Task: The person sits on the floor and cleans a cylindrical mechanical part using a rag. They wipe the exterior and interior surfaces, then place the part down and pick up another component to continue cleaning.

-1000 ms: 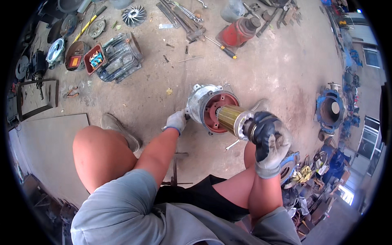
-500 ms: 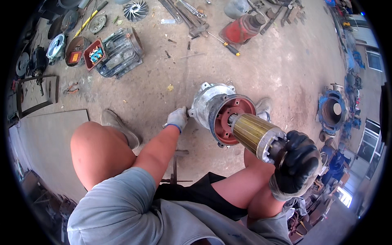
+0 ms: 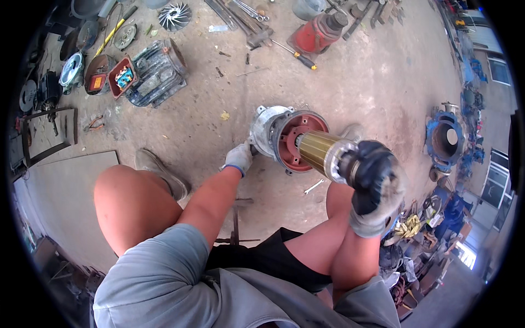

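A motor rotor (image 3: 320, 152) with a brassy ribbed body slants out of a grey metal housing (image 3: 264, 130). Its far end reaches into the housing's red-painted interior (image 3: 286, 147). My right hand (image 3: 377, 183), in a pale glove with black coated fingers, is wrapped round the shaft at the rotor's near end. On the housing's left side, my left hand (image 3: 239, 157), in a light glove, is closed at the edge; its fingertips are partly hidden. A small spanner (image 3: 314, 187) lies on the floor below the housing.
A finned motor body (image 3: 156, 74) stands at the far left. Farther off are a red bottle jack (image 3: 317, 35), a screwdriver (image 3: 304, 60), a hammer (image 3: 259, 37) and a fan wheel (image 3: 175, 16). A blue ring-shaped casting (image 3: 444, 136) sits at the right, and pliers (image 3: 94, 123) at the left.
The rotor and my right hand have shifted left and away from me. The housing has tipped slightly to the left with them. The spanner has come into view; my left hand stays at the housing.
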Available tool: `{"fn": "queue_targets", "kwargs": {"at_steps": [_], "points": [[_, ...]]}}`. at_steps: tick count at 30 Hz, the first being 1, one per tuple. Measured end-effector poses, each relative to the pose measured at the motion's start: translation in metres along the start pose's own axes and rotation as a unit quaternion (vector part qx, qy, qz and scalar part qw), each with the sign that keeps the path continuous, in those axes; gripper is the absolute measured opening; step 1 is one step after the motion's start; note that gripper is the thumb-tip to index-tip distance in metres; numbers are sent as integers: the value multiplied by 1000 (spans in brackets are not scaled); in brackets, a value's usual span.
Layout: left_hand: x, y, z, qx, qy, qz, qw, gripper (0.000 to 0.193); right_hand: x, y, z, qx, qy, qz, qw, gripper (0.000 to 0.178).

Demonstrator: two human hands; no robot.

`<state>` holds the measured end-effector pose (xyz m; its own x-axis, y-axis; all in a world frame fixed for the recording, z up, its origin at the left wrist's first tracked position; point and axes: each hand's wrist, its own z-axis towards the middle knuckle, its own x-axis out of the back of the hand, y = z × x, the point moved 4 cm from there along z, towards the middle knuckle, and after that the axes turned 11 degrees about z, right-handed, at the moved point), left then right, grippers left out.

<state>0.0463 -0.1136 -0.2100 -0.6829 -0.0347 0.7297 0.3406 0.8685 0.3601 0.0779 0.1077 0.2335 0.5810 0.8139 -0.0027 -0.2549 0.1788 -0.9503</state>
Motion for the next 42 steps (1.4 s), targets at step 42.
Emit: {"fn": "queue_targets", "kwargs": {"at_steps": [42], "points": [[86, 123, -8, -90, 67, -632, 767, 90, 137, 69, -136, -297, 146, -120, 936, 8]]}}
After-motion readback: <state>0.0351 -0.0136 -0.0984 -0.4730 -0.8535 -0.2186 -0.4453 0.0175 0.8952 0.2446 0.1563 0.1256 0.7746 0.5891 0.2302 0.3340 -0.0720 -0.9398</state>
